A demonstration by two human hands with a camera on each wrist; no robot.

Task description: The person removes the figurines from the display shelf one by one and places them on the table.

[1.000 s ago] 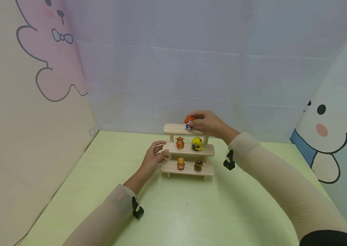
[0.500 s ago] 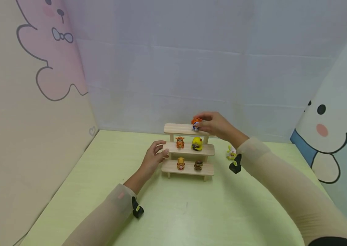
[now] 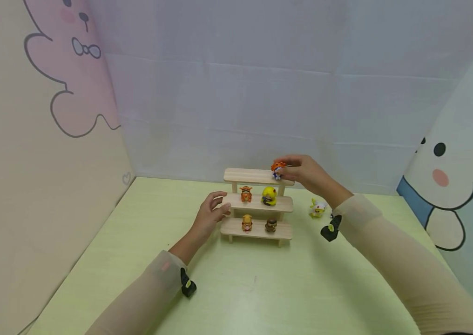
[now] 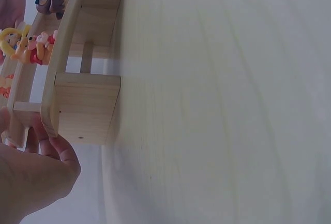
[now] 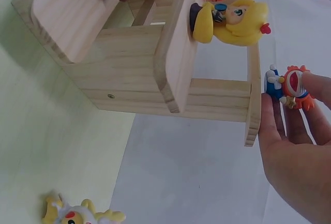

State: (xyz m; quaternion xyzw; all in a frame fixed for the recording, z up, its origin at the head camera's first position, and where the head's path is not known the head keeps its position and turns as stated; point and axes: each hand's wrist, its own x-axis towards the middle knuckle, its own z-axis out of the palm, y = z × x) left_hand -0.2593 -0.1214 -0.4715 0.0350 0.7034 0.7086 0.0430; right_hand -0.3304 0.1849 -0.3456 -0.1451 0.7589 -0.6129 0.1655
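A three-tier wooden display shelf (image 3: 246, 175) stands on the table. My right hand (image 3: 303, 173) pinches a small figurine (image 3: 278, 170) with orange-red hair and a blue-and-white body at the right end of the top board. In the right wrist view the figurine (image 5: 274, 85) is upright relative to that board; whether its base touches is unclear. My left hand (image 3: 210, 214) grips the left end of the middle board, thumb above, some fingertips hidden behind the wood. The middle tier bears a tiger figurine (image 3: 246, 194) and a yellow-haired figurine (image 3: 269, 196).
On the lowest tier are an orange-yellow figurine (image 3: 246, 223) and a brown one (image 3: 271, 225). Right of the shelf, a white-and-yellow figurine (image 3: 317, 208) sits on the table (image 3: 236, 288). A pale cloth wall (image 3: 219, 107) rises close behind.
My right hand has slid the orange-haired figurine rightward along the top board, from near its middle to its right end. The white-and-yellow figurine has come into sight. My left hand stays put.
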